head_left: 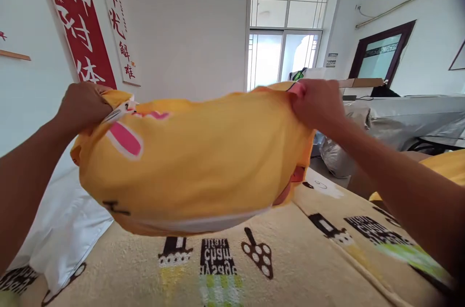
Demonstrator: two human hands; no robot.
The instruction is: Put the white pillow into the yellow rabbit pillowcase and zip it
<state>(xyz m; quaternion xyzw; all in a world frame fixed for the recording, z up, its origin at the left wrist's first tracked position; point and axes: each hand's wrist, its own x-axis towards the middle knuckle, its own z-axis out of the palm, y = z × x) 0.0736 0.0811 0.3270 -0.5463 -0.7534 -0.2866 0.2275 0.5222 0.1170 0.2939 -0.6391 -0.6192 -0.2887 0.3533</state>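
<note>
A yellow pillow in a printed case (203,161) with pink and white marks hangs in the air over the bed. My left hand (83,106) is closed on its upper left corner. My right hand (317,103) is closed on its upper right corner, pinching the fabric edge. The pillow sags between both hands, its bottom edge just above the cream blanket (290,263).
The cream blanket carries black, green and yellow prints. A white sheet (61,229) lies at the left. Red banners (78,16) hang on the left wall. A silver-covered table (407,115) and bag stand at the right, a window (283,40) behind.
</note>
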